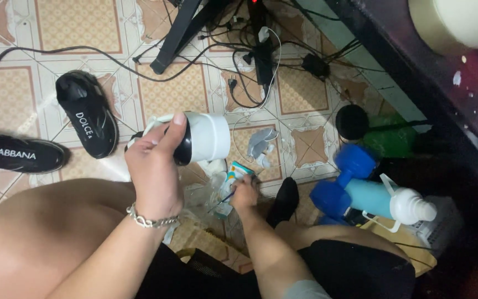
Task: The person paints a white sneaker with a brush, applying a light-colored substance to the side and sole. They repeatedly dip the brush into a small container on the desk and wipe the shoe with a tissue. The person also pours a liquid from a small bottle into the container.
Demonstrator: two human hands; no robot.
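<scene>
A: What's closest in?

B: A white cylindrical device with a black end is gripped by the left hand, held up over the tiled floor. A thin dark stick is pinched by the right hand, beside a small teal-and-white packet.

A: And further out?

B: Blue dumbbells and a teal bottle with a white cap are seen to the right, two black sneakers to the left, tangled black cables farthest.

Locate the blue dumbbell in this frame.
In the head view, the blue dumbbell lies on the tiled floor, right of centre, against the teal bottle.
</scene>
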